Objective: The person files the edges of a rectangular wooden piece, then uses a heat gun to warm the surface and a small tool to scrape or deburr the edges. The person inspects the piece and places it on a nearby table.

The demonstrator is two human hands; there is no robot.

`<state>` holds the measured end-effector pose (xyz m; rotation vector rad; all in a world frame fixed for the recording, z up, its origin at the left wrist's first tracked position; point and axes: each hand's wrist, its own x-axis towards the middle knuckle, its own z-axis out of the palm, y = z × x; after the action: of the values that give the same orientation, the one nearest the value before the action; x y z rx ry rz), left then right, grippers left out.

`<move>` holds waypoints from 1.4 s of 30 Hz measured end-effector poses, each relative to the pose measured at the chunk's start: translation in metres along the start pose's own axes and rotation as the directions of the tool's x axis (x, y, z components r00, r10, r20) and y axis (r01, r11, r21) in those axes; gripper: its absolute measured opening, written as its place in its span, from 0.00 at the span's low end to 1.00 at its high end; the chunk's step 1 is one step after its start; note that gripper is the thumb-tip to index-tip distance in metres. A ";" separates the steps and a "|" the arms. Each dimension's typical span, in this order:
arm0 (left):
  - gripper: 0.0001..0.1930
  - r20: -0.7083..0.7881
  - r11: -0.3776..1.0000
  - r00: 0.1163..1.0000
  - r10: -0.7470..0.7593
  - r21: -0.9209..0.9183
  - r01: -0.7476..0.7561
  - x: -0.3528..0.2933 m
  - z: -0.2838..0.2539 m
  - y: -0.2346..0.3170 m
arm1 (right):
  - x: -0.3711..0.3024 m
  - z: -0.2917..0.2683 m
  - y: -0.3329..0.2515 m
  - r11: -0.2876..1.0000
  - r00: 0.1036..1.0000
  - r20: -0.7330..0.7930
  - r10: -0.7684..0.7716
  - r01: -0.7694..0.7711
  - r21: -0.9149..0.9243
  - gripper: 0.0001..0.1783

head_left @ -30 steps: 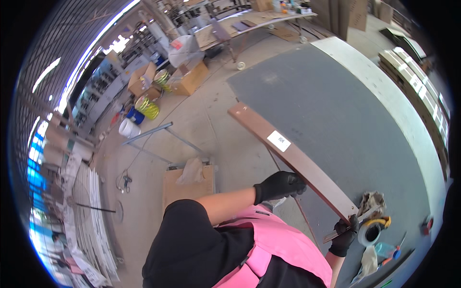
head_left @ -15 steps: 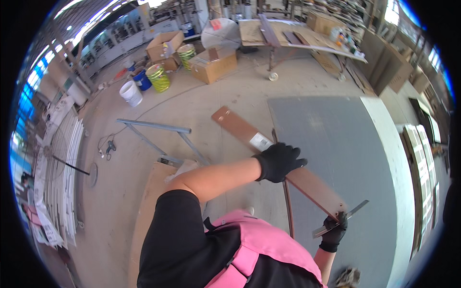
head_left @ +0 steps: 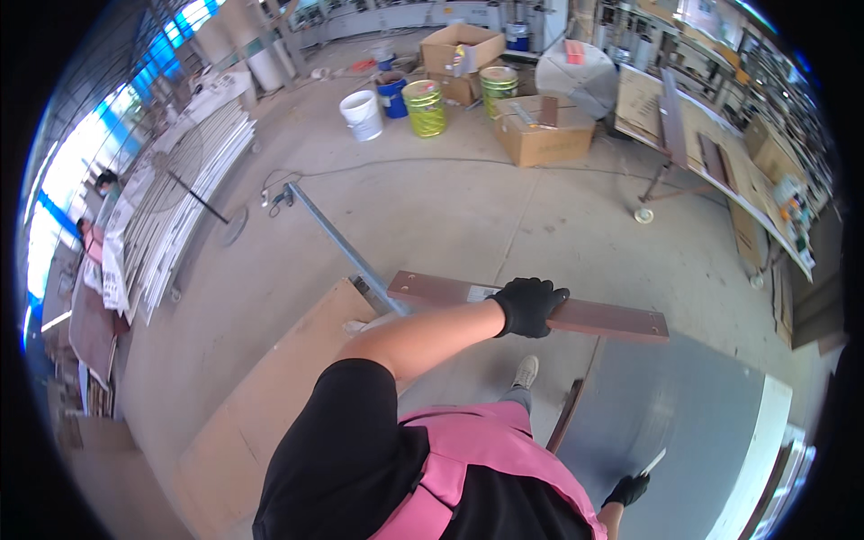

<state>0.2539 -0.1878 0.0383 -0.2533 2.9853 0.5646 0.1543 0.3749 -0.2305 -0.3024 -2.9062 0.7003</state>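
A long brown board with small holes at its ends and a white label is held across in front of me. My gloved left hand is closed over the board's middle, with the fingers wrapped over its far edge. Lower right, my gloved right hand grips a thin, straight metal tool; its exact kind is too small to tell. That hand is over a large grey panel, apart from the board. Another brown strip lies along the panel's left edge.
A tan board surface and a grey metal bar are on the left. Farther off stand a white bucket, a yellow-green drum, a cardboard box and a wheeled table. A cable crosses the floor.
My view has turned left. The board has lifted off the grey panel and swung nearly level in my left hand. My right hand has come away from the board's end, still holding the metal tool.
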 end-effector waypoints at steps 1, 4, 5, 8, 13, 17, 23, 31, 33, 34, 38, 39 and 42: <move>0.31 0.003 0.999 0.999 -0.045 0.007 0.045 0.021 -0.002 -0.016 | 0.011 0.003 -0.002 0.997 0.998 0.015 0.057 -0.056 -0.058 0.24; 0.32 0.040 0.981 0.981 -0.192 0.017 0.192 0.071 -0.018 -0.064 | 0.040 0.009 -0.037 0.930 0.972 0.051 0.229 -0.203 -0.305 0.25; 0.32 0.031 0.977 0.977 -0.212 0.029 0.211 0.082 -0.025 -0.080 | 0.055 0.017 -0.059 0.922 0.969 0.061 0.239 -0.207 -0.329 0.25; 0.33 -0.009 0.954 0.954 -0.298 0.024 0.298 0.109 -0.043 -0.127 | 0.108 0.050 -0.132 0.929 0.977 0.080 0.197 -0.159 -0.334 0.26; 0.32 -0.003 0.869 0.875 -0.485 -0.117 0.481 0.120 -0.056 -0.199 | 0.201 0.117 -0.246 0.970 0.982 0.185 0.034 0.012 -0.244 0.29; 0.32 -0.047 0.822 0.830 -0.557 -0.173 0.542 0.133 -0.064 -0.268 | 0.249 0.176 -0.338 0.981 0.966 0.255 -0.043 0.089 -0.172 0.31; 0.33 -0.107 0.757 0.772 -0.626 -0.321 0.569 0.163 -0.089 -0.405 | 0.279 0.289 -0.488 0.974 0.922 0.362 -0.140 0.193 -0.116 0.34; 0.31 -0.007 0.474 0.589 -0.808 -0.601 0.644 0.151 -0.178 -0.579 | 0.241 0.459 -0.864 0.972 0.307 0.929 -0.205 0.171 0.158 0.33; 0.29 -0.039 0.416 0.510 -0.859 -0.632 0.654 0.138 -0.199 -0.617 | 0.178 0.484 -0.993 0.918 0.135 0.909 -0.395 0.036 0.394 0.28; 0.29 -0.061 0.411 0.502 -0.863 -0.663 0.625 0.131 -0.208 -0.641 | 0.142 0.491 -1.059 0.885 -0.008 0.885 -0.465 0.017 0.465 0.28; 0.30 -0.085 0.338 0.426 -0.901 -0.755 0.563 0.109 -0.233 -0.753 | -0.020 0.498 -1.293 0.842 -0.632 0.588 -0.506 -0.213 0.496 0.34; 0.30 -0.076 0.321 0.402 -0.913 -0.742 0.589 0.104 -0.238 -0.784 | -0.064 0.503 -1.340 0.850 -0.729 0.493 -0.476 -0.237 0.470 0.36; 0.29 -0.127 0.314 0.316 -0.940 -0.681 0.662 0.089 -0.255 -0.882 | -0.201 0.536 -1.457 0.871 -0.882 0.274 -0.383 -0.246 0.425 0.38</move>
<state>0.3097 -1.1041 -0.0481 -2.2071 2.3275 1.2325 0.0176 -1.1735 -0.0468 -0.8454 0.4583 -0.5977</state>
